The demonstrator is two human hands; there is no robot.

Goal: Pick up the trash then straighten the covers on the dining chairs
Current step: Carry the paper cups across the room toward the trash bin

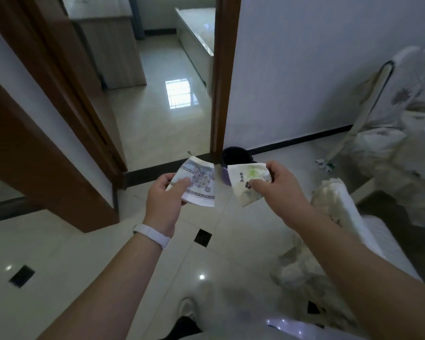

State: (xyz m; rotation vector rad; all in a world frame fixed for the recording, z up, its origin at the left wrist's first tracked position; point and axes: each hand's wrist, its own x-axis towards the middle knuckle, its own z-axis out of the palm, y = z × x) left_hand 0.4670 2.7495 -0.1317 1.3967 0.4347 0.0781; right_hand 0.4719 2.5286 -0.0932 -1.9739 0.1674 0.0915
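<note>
I see both hands held out in front of me over a shiny pale floor [103,256] made of big tiles with little black squares [203,238] set in at the corners. My left hand [166,192] has a white band [152,235] on its wrist, and its fingers [182,184] are curled round a flat packet with blue and purple patterns [201,182], pinching it at one edge. My right hand [277,185] pinches a white wrapper with a green leaf [245,185] between thumb and fingers. The two bits of trash are up in the air, close to each other but not touching. Just past them, on the floor, stands a dark bin [233,155], right by the foot of a brown door frame [222,82]. A white wall [304,69] runs off to the right with a black strip [292,141] along the bottom. Through the doorway the same shiny floor goes on into another room, where a window glows back off the tiles [179,94] and a wooden cabinet [113,50] stands on the left. A brown door [35,155] hangs open on my left. On the right are chairs with pale flower covers: a far chair cover [402,114] looks bunched and saggy, and a near chair cover [341,212] sits just under my right arm. One more small scrap [325,165] lies on the floor by the far chair's leg. A light shoe [187,309] shows at the bottom.
</note>
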